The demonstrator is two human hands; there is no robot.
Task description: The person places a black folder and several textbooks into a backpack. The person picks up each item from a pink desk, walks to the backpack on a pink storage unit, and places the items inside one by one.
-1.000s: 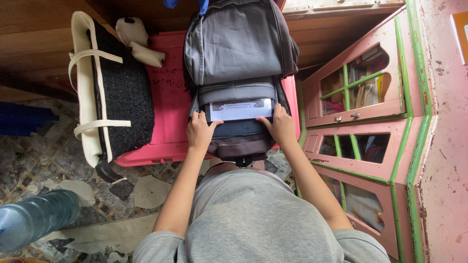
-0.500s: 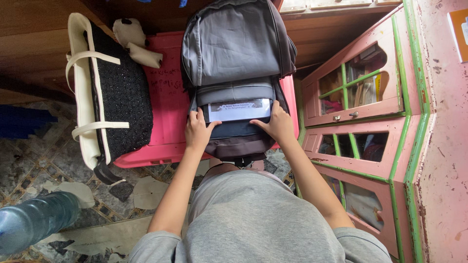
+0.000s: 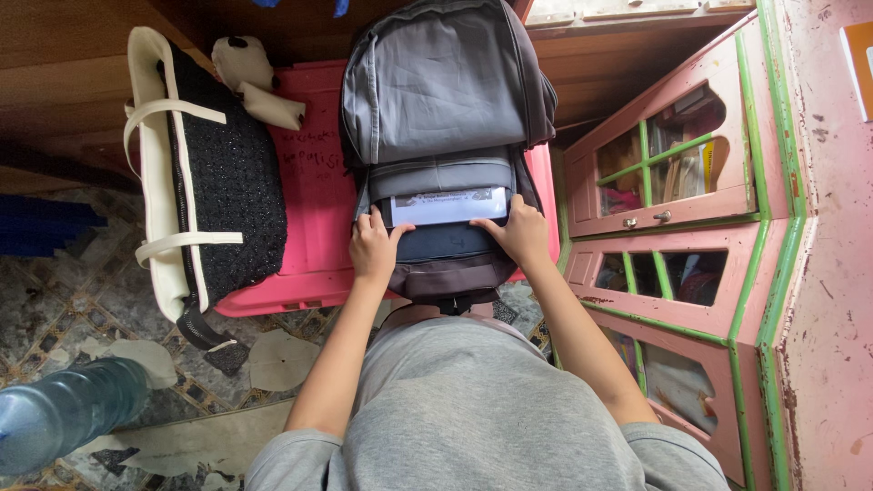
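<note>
A grey backpack [image 3: 446, 82] lies on a pink plastic box [image 3: 314, 209], its front pocket open toward me. A flat white-and-black booklet [image 3: 447, 205] sticks partway out of that pocket. My left hand [image 3: 375, 245] grips the booklet's left end at the pocket's edge. My right hand [image 3: 522, 232] holds its right end, fingers curled over the pocket rim. The lower part of the booklet is hidden inside the pocket.
A black knitted tote bag [image 3: 214, 182] with cream straps rests on the box's left side, a small plush toy [image 3: 250, 82] behind it. A pink and green glass-door cabinet [image 3: 673, 191] stands at right. A clear water bottle [image 3: 64, 414] lies on the tiled floor at lower left.
Both hands stay on the booklet at the pocket. The view has shifted slightly; the booklet sits about as deep as before.
</note>
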